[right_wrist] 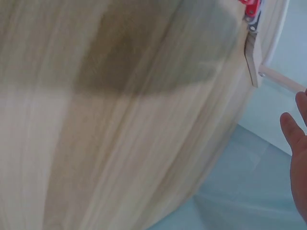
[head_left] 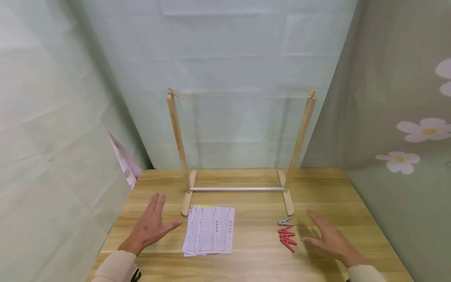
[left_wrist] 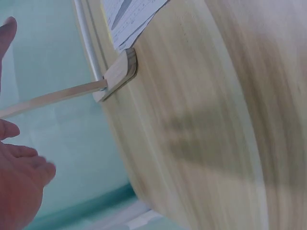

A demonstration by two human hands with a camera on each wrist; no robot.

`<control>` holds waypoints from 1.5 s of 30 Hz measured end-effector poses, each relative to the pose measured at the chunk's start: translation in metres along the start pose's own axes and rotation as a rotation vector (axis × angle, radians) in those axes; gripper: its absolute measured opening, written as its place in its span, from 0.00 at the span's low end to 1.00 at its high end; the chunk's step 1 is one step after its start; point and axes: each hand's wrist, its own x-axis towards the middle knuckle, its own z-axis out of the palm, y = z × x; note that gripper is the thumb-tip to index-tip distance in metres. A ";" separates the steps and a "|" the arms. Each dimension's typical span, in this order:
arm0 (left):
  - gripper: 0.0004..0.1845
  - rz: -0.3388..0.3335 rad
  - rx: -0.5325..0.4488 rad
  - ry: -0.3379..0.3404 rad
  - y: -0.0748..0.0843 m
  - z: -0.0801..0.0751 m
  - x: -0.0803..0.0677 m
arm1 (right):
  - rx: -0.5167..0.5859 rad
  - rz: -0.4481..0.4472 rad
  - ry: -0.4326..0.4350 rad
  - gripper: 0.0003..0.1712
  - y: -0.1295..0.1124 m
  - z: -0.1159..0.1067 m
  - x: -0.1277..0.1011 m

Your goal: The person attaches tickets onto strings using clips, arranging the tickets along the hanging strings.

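Hovering over the left side of the wooden table [head_left: 253,262], your left hand [head_left: 149,227] holds nothing: its fingers point straight ahead and its thumb spreads wide, the tip just short of the printed sheets [head_left: 209,231]. Those lie flat in an overlapping stack to the right of that thumb, with a strip of yellow [head_left: 204,206] showing at the far edge. Behind them stands the wooden frame [head_left: 179,141], a string [head_left: 243,95] tied between its post tops and a white rod [head_left: 236,189] joining its feet. Near the frame's right foot, the grey clothespin [head_left: 284,222] lies just beyond the red clothespins [head_left: 287,237], which are bunched together. To their right is your right hand [head_left: 329,239], empty too, fingers extended and thumb apart, its tip just beside the red ones without touching.
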 end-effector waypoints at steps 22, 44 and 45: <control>0.52 -0.117 -0.279 -0.033 0.013 0.049 -0.001 | 0.105 0.034 0.001 0.48 -0.005 0.042 -0.012; 0.33 -0.292 -0.495 -0.043 0.023 0.101 0.000 | 0.150 -0.035 0.036 0.32 -0.008 0.066 -0.020; 0.33 -0.292 -0.500 -0.039 0.024 0.103 -0.001 | 0.158 -0.041 0.037 0.31 -0.008 0.067 -0.020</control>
